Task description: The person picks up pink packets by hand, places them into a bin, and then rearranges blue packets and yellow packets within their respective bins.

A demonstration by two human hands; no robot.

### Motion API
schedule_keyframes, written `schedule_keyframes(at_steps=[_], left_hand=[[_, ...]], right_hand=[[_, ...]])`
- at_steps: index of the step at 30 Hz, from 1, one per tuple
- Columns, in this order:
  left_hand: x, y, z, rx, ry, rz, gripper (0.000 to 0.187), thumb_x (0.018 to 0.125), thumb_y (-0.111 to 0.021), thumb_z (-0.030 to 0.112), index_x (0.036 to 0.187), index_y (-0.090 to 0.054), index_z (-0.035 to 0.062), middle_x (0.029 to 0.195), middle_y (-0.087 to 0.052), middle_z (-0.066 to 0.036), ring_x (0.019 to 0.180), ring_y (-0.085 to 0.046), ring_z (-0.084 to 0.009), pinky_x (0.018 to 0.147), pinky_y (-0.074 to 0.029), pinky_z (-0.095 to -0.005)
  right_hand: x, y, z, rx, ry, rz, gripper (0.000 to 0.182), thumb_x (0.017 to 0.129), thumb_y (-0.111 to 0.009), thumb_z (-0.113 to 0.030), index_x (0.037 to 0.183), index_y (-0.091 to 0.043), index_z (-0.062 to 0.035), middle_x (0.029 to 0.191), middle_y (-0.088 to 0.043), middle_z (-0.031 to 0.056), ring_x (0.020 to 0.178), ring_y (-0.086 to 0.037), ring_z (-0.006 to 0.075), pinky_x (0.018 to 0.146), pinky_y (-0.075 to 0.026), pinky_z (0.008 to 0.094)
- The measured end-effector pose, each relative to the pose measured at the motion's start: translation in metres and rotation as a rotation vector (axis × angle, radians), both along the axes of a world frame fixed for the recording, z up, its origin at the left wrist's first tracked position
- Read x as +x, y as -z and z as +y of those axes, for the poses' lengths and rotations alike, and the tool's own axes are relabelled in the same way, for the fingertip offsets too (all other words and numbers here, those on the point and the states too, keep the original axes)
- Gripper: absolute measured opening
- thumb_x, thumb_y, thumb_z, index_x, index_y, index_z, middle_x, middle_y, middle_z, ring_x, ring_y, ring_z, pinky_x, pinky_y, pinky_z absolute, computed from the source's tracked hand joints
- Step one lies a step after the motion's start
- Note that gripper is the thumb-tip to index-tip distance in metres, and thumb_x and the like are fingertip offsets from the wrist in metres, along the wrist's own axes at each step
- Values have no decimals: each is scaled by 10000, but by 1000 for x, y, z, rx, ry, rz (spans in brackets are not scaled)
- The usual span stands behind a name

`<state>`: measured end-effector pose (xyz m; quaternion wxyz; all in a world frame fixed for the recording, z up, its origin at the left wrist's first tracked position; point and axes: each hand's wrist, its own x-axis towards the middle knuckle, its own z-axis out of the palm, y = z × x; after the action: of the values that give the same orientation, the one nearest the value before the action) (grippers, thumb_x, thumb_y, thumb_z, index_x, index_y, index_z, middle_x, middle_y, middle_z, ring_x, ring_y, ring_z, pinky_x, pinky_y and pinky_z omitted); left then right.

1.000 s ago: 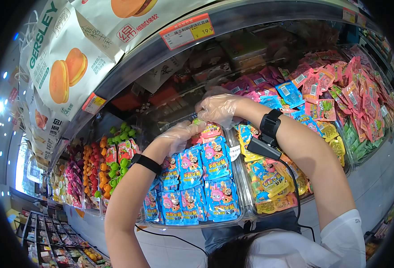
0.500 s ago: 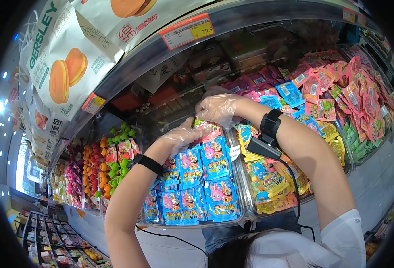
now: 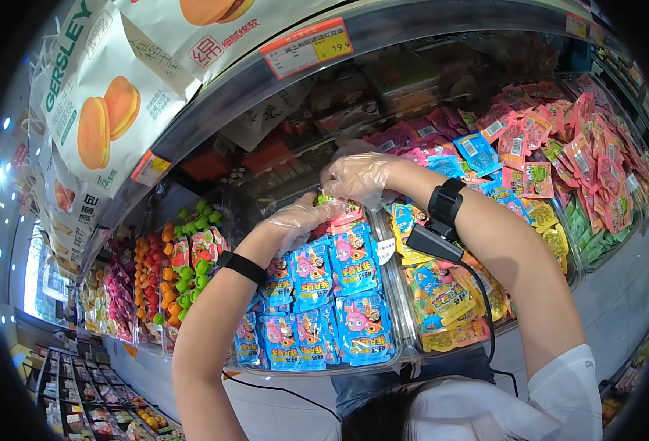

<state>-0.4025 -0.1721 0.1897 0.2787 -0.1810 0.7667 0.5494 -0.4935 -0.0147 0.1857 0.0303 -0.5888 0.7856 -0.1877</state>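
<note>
Both my hands wear clear plastic gloves and meet at the back of a clear bin (image 3: 324, 371). My left hand (image 3: 295, 220) comes from the left, its fingers closed on the side of a pink-red candy packet (image 3: 348, 214). Above it, my right hand (image 3: 357, 176) curls its fingers around the packet's upper edge; its fingertips are partly hidden. In front of the hands, blue candy packets (image 3: 366, 327) stand in neat rows, their printed faces up. A white label (image 3: 387, 251) is on the divider to their right.
To the right, bins hold yellow packets (image 3: 442, 294) and a heap of pink packets (image 3: 596, 162). Orange and green capped sweets (image 3: 170, 272) fill bins at left. A shelf edge with a price tag (image 3: 308, 48) and large white bread bags (image 3: 111, 110) overhang the back.
Both hands stay at the pink-red packet, with only a slight shift of the fingers. The view has tilted a little; the rows of blue packets look the same.
</note>
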Motion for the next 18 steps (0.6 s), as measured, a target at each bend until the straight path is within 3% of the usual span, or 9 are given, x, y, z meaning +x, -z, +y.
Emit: schedule_keyframes(at_steps=[1,3,18], left_hand=[[0,0,1,21,-25,-15,736,805,-679,332,1351,-280,42,1245,-472,-100,1079,-495,-181,920,-426,-339],[-1,2,0,14,-24,-17,728,804,-681,330,1346,-288,45,1240,-475,-98,1074,-496,-177,919,-426,-338],[-8,13,-6,-74,-50,-43,601,831,-649,310,1303,-367,68,1181,-519,-66,1023,-516,-151,877,-437,-322]], right_hand=[[1,-2,1,0,1,-1,257,624,-644,-165,849,-671,-42,889,-644,158,877,-621,307,764,-494,389],[2,-6,2,97,34,-20,331,798,-475,-293,972,-659,-81,952,-634,177,941,-587,328,853,-435,381],[-2,0,-1,98,21,-76,344,806,-465,-299,1011,-645,-90,968,-637,163,947,-593,309,838,-444,373]])
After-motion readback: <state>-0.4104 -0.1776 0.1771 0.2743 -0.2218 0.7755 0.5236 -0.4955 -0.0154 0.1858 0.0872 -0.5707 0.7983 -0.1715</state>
